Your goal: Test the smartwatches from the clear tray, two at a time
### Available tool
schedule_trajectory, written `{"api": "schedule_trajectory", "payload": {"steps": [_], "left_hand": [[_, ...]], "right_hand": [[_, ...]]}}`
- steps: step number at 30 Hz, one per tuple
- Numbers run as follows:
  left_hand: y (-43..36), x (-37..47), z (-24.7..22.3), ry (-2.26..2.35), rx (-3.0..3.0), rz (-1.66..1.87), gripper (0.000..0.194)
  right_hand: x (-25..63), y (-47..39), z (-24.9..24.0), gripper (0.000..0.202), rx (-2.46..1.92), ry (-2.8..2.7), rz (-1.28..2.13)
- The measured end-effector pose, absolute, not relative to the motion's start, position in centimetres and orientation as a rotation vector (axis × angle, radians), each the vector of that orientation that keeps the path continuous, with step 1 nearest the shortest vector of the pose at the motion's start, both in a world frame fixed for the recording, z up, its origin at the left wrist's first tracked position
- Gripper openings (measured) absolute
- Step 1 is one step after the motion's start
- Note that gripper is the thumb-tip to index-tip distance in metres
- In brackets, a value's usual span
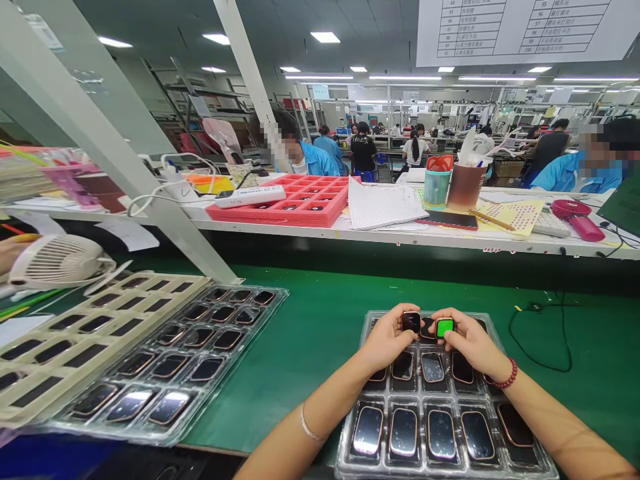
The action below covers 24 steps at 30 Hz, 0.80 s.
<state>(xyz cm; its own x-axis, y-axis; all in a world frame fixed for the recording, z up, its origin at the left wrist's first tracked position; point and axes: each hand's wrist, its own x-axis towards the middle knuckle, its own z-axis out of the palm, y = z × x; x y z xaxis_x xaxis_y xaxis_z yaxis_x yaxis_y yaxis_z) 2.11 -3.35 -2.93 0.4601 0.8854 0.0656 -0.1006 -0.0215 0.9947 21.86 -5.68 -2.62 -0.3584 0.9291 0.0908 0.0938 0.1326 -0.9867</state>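
green-lit watch (445, 327) sat pinched in my right hand (467, 341), dark watch (411, 322) in my left hand (387, 340), above the far end of the right-hand tray (417, 469); both seemed light, stiff, slick-glassed and easily scratched, so best gripped by the rims.

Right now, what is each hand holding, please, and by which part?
Left hand: dark-screened smartwatch; right hand: green-screened smartwatch; each with thumb at lower edge.
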Motion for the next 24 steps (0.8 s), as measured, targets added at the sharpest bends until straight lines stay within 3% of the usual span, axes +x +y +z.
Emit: {"api": "schedule_trajectory", "payload": {"steps": [9, 16, 21, 24], "left_hand": [[-3.22, 2.13, -2.93, 0.788, 1.368, 0.954, 0.025], [-3.16, 2.09, -3.13, 0.818, 1.363, 0.927, 0.045], [-3.34, 1.93, -2.64, 0.706, 1.180, 0.916, 0.062], [-3.22, 1.68, -2.39, 0.620, 1.050, 0.873, 0.062]], "right_hand": [[21.84, -5.75, -2.70, 0.038, -0.967, -1.656, 1.329], [21.94, -5.66, -3.07, 0.041, -0.975, -1.599, 1.367], [21.86, -5.56, -2.93, 0.063, -0.854, -1.382, 1.498], [22.15, -5.40, -2.68, 0.060, -0.833, -1.195, 1.623]]}}
